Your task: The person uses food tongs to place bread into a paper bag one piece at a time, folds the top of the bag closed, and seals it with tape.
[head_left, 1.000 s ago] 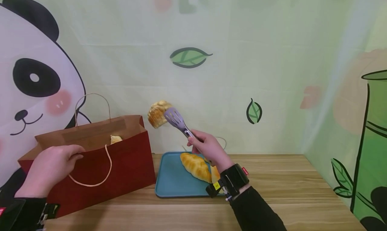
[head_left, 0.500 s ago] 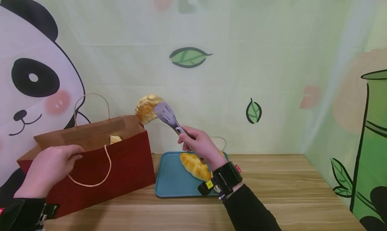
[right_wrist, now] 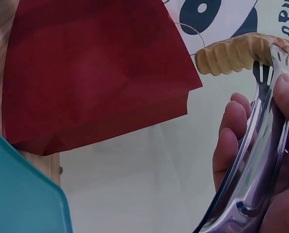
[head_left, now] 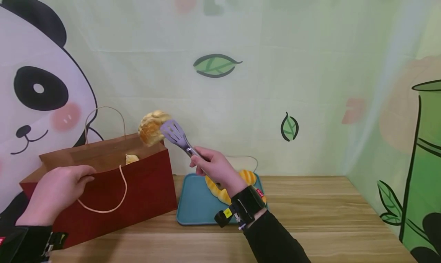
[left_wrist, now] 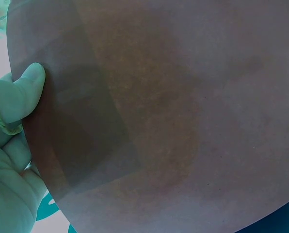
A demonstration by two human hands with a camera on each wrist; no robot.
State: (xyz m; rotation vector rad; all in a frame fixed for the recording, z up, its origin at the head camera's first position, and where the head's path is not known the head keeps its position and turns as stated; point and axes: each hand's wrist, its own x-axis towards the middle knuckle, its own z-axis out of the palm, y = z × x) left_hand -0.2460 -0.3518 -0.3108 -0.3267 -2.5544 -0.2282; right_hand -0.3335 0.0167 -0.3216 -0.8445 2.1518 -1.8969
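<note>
Right wrist: ridged bread in slotted metal tongs

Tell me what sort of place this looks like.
Perhaps a staged bakery-style set: a cartoon panda backdrop, bread on a blue tray, and a red paper bag beside the tray.

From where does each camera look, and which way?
Head: on the head, facing forward and down at bag and tray; left hand and right hand show.
Left wrist: on that wrist, facing the bag close up; left hand partly shows.
Right wrist: on that wrist, facing tongs and bread; right hand partly shows.
Head and right wrist share bag, tray, tongs and bread.
</note>
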